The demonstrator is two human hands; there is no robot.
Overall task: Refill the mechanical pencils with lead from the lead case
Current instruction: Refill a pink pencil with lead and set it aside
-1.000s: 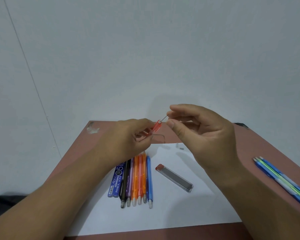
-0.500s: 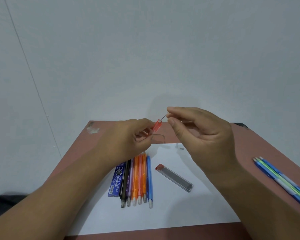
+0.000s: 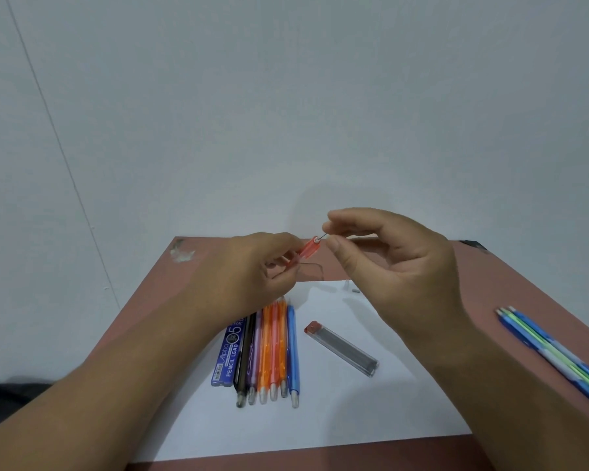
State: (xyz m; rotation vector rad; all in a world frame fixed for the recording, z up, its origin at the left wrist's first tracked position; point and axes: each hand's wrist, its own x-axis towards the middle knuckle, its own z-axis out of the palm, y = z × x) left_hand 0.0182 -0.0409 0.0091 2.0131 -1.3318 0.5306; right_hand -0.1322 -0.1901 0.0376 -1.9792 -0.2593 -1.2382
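The right hand (image 3: 398, 266) pinches a thin pencil lead (image 3: 323, 236) between thumb and forefinger, its grip closed on the lead's upper end, while the lower end sits in the open top of a red mechanical pencil (image 3: 308, 248). The left hand (image 3: 255, 270) holds that pencil in a curled grip, tilted up toward the right hand, above the far part of a white sheet of paper (image 3: 337, 413). On the paper below the left hand lies a row of mechanical pencils (image 3: 271, 351), black, purple, orange and blue, tips toward the viewer, touching side by side, with a blue pencil lead packet (image 3: 230, 351) just left of them. The clear lead case (image 3: 342, 348) with a red cap lies diagonally on the paper just right of the row. Well apart, at the right edge of the brown tabletop (image 3: 490, 300), lies a bundle of blue and green pencils (image 3: 555, 351).
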